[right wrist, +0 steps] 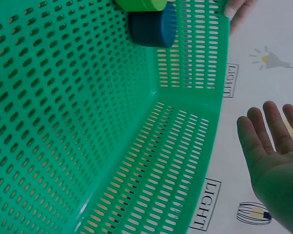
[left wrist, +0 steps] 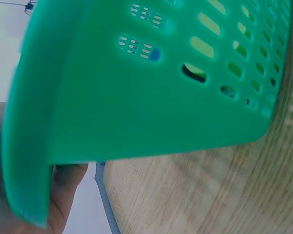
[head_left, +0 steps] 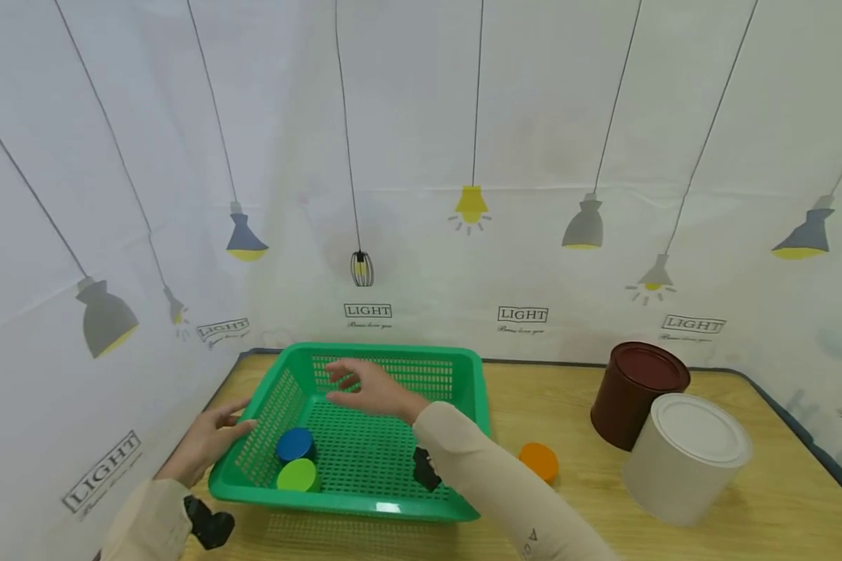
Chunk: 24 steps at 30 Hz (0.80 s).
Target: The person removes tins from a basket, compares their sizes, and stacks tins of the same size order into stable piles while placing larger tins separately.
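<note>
Basket: green basket (head_left: 365, 467) on the wooden table (head_left: 673, 538), at 9 o'clock from centre.
Left hand: left hand (head_left: 206, 436) touches the basket's 9 o'clock rim, fingers straight.
Right hand: right hand (head_left: 372, 387) above the basket, fingers spread, holding nothing.
Contents: blue lid (head_left: 295, 444) and green lid (head_left: 298, 475) inside.
Outside: orange lid (head_left: 539, 460) at the basket's 3 o'clock.
</note>
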Tool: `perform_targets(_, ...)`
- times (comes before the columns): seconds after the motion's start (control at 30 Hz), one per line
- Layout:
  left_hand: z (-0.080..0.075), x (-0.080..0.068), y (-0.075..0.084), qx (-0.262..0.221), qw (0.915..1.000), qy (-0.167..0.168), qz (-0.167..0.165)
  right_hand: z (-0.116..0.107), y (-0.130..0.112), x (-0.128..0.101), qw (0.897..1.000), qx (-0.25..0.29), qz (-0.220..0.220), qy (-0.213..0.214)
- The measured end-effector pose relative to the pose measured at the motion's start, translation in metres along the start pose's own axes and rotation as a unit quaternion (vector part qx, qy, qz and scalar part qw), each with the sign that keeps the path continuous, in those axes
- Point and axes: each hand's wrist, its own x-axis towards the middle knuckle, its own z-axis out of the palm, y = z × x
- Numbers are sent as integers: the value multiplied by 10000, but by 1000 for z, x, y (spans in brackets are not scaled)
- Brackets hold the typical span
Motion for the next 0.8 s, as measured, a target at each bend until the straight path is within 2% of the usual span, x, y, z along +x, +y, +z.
perform_targets(0.3,2,2,1,-4,10000,10,-25,14,21,10,9995,82,311,-2)
perform_targets(0.5,5,2,1,-56,10000,2,83,24,31,12,9982,147,576,48)
perform_targets(0.67,4,1,-1,2,9999,101,3,32,33,14,9961,211,815,-260)
perform_targets(0.8,1,1,-1,-41,10000,55,28,37,31,18,9926,-64,1049,-604)
